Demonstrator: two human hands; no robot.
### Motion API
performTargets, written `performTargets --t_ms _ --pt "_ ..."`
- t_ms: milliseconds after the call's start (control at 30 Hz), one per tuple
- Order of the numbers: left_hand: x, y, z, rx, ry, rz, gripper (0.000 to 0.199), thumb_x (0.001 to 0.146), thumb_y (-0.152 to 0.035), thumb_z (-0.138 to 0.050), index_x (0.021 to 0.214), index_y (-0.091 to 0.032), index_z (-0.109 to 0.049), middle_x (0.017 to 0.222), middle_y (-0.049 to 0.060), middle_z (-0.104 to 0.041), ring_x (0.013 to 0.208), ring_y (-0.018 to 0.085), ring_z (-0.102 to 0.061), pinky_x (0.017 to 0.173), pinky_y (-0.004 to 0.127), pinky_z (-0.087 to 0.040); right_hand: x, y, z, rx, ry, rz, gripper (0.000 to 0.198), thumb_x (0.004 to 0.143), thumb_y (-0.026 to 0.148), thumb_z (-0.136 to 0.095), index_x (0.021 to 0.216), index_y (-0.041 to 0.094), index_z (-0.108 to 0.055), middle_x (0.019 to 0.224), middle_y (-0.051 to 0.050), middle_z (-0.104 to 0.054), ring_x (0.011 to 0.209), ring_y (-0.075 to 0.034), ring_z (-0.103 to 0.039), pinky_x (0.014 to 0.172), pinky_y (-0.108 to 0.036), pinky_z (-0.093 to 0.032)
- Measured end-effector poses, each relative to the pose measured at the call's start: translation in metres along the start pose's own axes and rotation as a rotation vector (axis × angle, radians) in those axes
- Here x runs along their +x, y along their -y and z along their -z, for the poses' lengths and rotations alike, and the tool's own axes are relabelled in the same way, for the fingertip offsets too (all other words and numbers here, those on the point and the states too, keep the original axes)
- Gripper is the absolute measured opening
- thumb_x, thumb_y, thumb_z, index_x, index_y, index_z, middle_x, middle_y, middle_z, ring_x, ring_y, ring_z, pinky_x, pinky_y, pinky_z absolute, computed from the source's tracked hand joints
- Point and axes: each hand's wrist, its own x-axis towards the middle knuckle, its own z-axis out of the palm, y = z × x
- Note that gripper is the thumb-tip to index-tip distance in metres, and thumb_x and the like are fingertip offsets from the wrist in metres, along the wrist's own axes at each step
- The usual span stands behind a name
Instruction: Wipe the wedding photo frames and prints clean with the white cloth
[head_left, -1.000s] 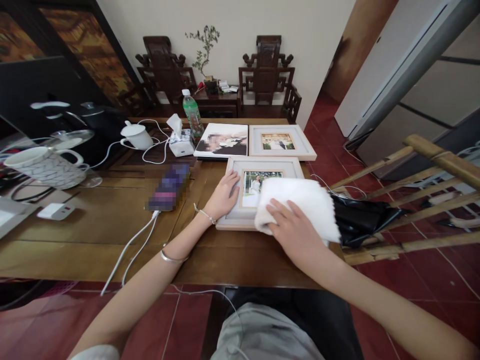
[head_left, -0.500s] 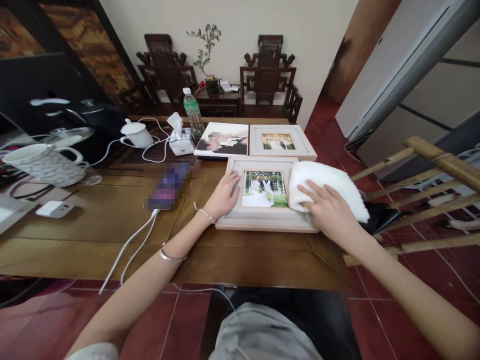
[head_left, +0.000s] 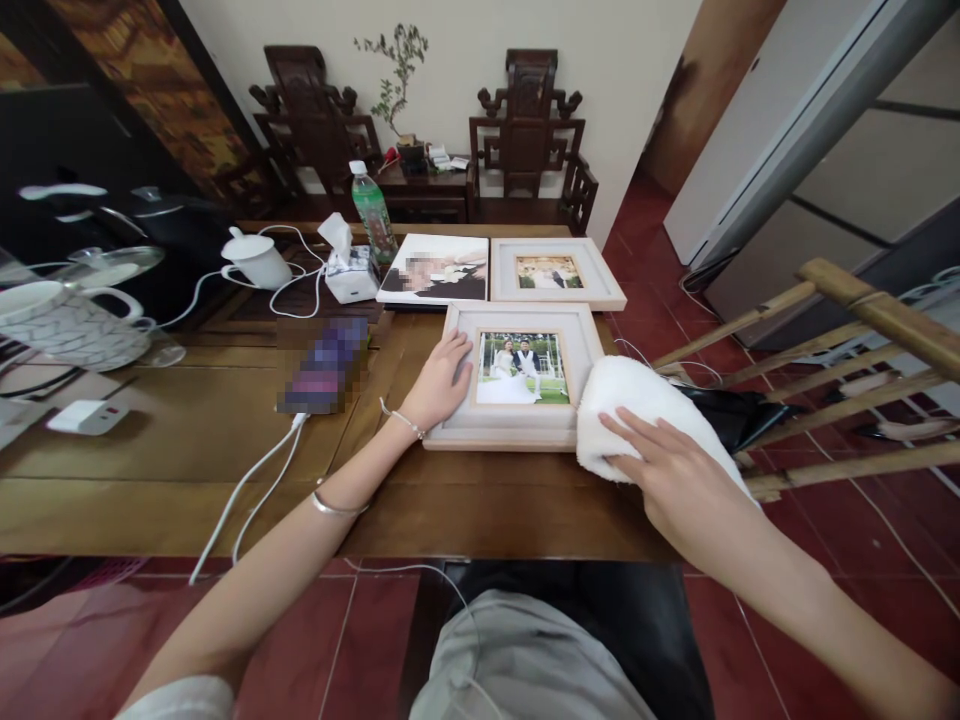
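Note:
A pale wooden picture frame (head_left: 510,435) with a wedding photo lies flat on the wooden table. My left hand (head_left: 442,380) rests on the frame's left side, fingers stretched out and thumb apart, pressing lightly on its border. My right hand (head_left: 652,465) has its fingers closed over a folded white towel (head_left: 645,395), at the frame's lower right corner. The towel covers that corner and hangs out past the table's right edge. Part of my right thumb is hidden against the cloth.
Behind lie a second frame (head_left: 611,288) and a photo album (head_left: 435,268). Leftward are a charging phone (head_left: 326,365), a tissue box (head_left: 351,280), a bottle (head_left: 373,212), a lidded cup (head_left: 257,260) and a patterned mug (head_left: 67,325). A bamboo rack (head_left: 862,300) stands at the right.
My right hand has drawn the towel down and right, off the frame's right border to its lower corner. My left hand stays on the frame. The view has shifted slightly.

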Motion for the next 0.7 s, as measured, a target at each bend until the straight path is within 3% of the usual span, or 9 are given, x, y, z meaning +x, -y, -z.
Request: performTargets --t_ms 133,400,567,700 --pt "0.0 -0.002 0.001 -0.019 0.009 0.019 0.04 0.091 -0.026 -0.042 0.122 -0.006 -0.058 0.136 0.018 -0.054 0.138 0.028 -0.036 0.115 0.046 -0.03 0.021 0.016 0.0 0.062 -0.001 0.034 0.049 0.066 -0.003 -0.045 0.102 0.017 -0.072 0.139 -0.013 -0.052 0.132 -0.03 -0.044 0.101 -0.053 -0.04" --pt "0.001 -0.016 0.01 -0.223 0.007 0.207 0.061 0.1 -0.046 -0.015 0.124 -0.011 -0.059 0.137 0.012 -0.054 0.139 0.022 -0.035 0.118 0.04 -0.023 0.1 0.078 -0.002 0.192 -0.051 0.339 0.032 0.09 0.01 -0.042 0.106 0.012 -0.07 0.14 -0.018 -0.05 0.132 -0.03 -0.043 0.104 -0.054 -0.035" --pt "0.005 -0.007 0.005 -0.478 -0.018 0.394 0.064 0.099 -0.05 -0.009 0.136 -0.016 -0.049 0.149 0.007 -0.041 0.14 0.022 -0.032 0.118 0.04 -0.021 0.124 0.092 -0.008 0.178 -0.076 0.306 0.03 0.09 0.01 -0.042 0.103 0.01 -0.07 0.139 -0.022 -0.05 0.131 -0.032 -0.043 0.103 -0.053 -0.035" --pt "0.004 -0.006 0.004 -0.558 -0.025 0.395 0.064 0.099 -0.052 -0.01 0.141 -0.016 -0.042 0.152 0.007 -0.035 0.142 0.02 -0.028 0.119 0.037 -0.018 0.141 0.086 -0.013 0.145 -0.06 0.247 0.03 0.089 0.007 -0.044 0.103 0.008 -0.07 0.141 -0.024 -0.046 0.133 -0.033 -0.039 0.105 -0.053 -0.032"
